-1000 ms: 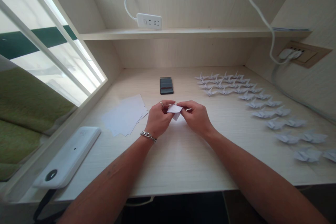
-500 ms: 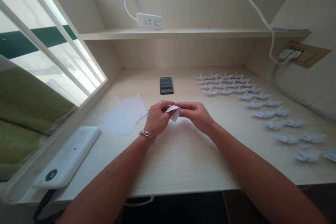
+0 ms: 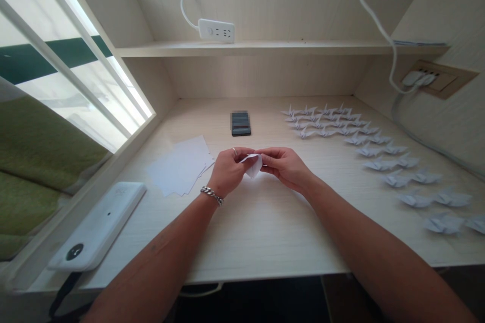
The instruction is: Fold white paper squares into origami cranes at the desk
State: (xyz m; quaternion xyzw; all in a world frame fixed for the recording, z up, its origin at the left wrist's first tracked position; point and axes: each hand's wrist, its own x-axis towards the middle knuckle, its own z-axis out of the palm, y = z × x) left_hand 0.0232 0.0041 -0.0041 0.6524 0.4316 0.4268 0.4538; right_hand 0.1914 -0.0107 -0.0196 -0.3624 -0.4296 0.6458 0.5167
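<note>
A small piece of folded white paper (image 3: 254, 167) is held between my two hands, just above the middle of the desk. My left hand (image 3: 230, 167), with a ring and a chain bracelet, pinches its left side. On the other side, the thumb and fingers of my right hand (image 3: 283, 165) grip the paper's right edge. Fingers cover part of the paper, so its exact fold is hidden. To the left lies a loose stack of white paper sheets (image 3: 181, 166). Several folded white paper cranes (image 3: 326, 123) stand in rows on the right.
A dark phone (image 3: 240, 123) lies beyond my hands. At the left edge rests a long white device (image 3: 100, 227) with a black strap. A white power strip (image 3: 216, 31) stands on the shelf (image 3: 273, 49), and a white cable (image 3: 369, 10) runs to the wall socket (image 3: 441, 79).
The folded paper has turned slightly between my fingers, and its lower flap looks rounder now. My right-hand fingers have shifted a little along its edge. Everything else stays in place.
</note>
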